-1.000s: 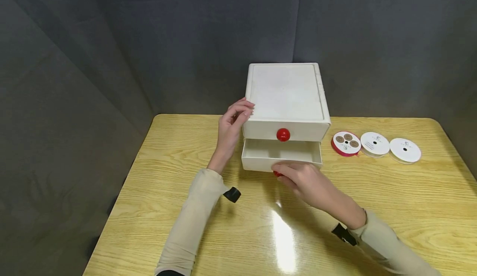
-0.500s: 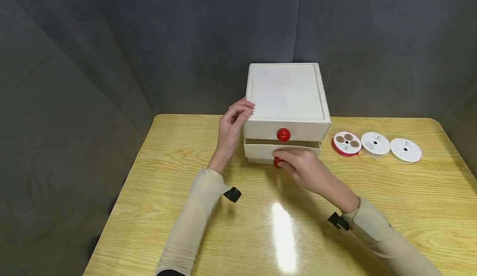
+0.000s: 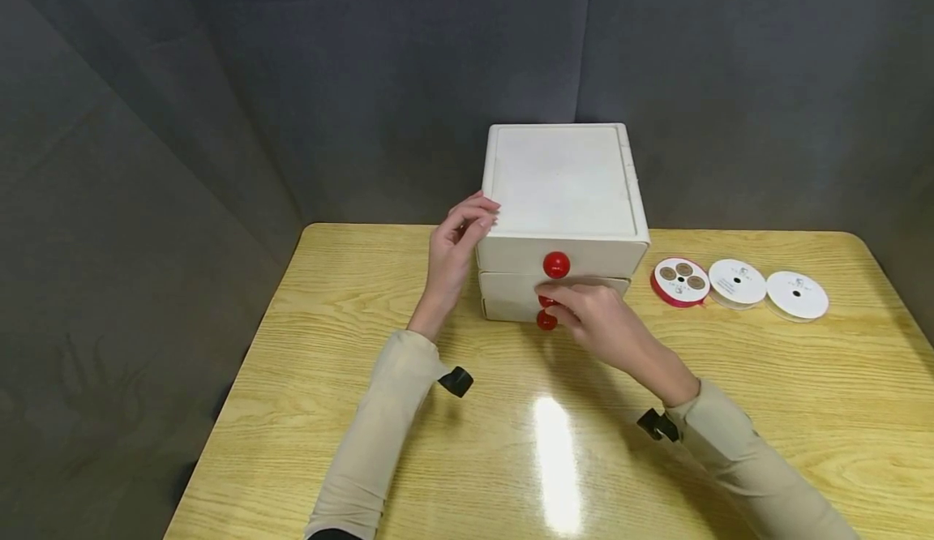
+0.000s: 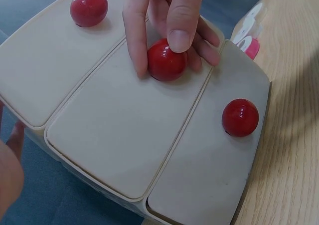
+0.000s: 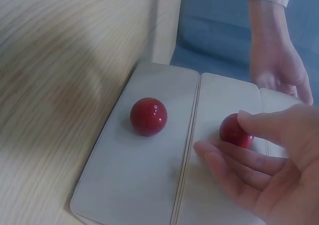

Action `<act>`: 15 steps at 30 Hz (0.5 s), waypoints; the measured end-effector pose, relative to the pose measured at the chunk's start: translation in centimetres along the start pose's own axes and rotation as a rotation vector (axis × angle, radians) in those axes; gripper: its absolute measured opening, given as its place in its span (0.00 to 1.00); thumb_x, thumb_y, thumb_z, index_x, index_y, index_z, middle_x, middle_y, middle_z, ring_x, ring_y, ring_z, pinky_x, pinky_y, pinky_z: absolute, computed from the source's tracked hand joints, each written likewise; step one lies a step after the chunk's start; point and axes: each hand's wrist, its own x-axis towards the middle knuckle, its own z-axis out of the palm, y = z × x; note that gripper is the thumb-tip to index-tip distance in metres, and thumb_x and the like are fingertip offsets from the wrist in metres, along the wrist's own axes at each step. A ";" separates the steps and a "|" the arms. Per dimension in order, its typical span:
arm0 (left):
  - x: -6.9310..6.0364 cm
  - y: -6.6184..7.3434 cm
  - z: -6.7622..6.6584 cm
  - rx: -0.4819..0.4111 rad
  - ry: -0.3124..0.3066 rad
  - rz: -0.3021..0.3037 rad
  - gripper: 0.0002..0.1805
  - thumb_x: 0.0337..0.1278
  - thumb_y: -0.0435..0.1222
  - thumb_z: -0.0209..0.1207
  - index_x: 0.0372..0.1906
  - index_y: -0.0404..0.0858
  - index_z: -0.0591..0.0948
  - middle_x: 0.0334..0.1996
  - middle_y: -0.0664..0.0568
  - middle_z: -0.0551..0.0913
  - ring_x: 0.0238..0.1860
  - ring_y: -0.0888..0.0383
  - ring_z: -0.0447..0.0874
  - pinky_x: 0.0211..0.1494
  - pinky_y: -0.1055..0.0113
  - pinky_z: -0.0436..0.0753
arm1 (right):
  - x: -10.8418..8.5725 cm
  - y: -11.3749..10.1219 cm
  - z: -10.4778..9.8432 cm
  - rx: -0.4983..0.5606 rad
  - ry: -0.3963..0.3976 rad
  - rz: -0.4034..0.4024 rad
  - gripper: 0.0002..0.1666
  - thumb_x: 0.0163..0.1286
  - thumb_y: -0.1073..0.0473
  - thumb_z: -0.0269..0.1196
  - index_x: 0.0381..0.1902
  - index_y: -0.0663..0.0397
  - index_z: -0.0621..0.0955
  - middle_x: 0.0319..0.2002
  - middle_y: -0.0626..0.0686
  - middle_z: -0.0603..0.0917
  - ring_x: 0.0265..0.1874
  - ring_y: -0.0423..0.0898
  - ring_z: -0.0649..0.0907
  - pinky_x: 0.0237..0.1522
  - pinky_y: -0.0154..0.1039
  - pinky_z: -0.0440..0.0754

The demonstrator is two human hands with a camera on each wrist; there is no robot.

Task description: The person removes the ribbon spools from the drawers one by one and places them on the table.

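Observation:
A white cabinet (image 3: 562, 179) with three stacked drawers, each with a round red knob, stands at the back of the table. Its drawers all look pushed in. My right hand (image 3: 604, 321) is at the middle drawer (image 4: 114, 125), thumb and fingers around its knob (image 4: 164, 65). The thumb touches that knob in both wrist views. Above it is the top knob (image 3: 557, 265), below it the bottom knob (image 5: 148, 116). My left hand (image 3: 451, 256) rests its fingers on the cabinet's left side and top edge. The drawers' insides are hidden.
To the right of the cabinet, three ribbon spools lie flat: one with pink ribbon (image 3: 680, 282) and two white ones, the middle spool (image 3: 737, 282) and the outer spool (image 3: 797, 295). A dark curtain (image 3: 394, 78) hangs behind the wooden table (image 3: 321, 345).
The middle drawer, pulled out a second ago, has slid back into the cabinet with my right hand at its knob. My left hand has stayed at the cabinet's left edge.

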 end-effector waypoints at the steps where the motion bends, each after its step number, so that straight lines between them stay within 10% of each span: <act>1: 0.0 0.0 0.0 0.000 0.001 0.001 0.11 0.68 0.27 0.57 0.39 0.18 0.78 0.47 0.62 0.85 0.70 0.53 0.71 0.78 0.57 0.65 | 0.0 0.1 0.0 -0.004 0.003 0.001 0.18 0.61 0.76 0.71 0.49 0.63 0.87 0.36 0.55 0.90 0.34 0.49 0.89 0.35 0.47 0.88; 15: 0.0 0.0 -0.1 0.002 0.002 0.005 0.11 0.69 0.27 0.57 0.39 0.18 0.78 0.47 0.62 0.85 0.70 0.53 0.71 0.78 0.56 0.66 | -0.6 0.1 -0.6 0.008 -0.124 0.033 0.22 0.62 0.73 0.72 0.55 0.60 0.87 0.38 0.55 0.91 0.29 0.45 0.85 0.32 0.42 0.85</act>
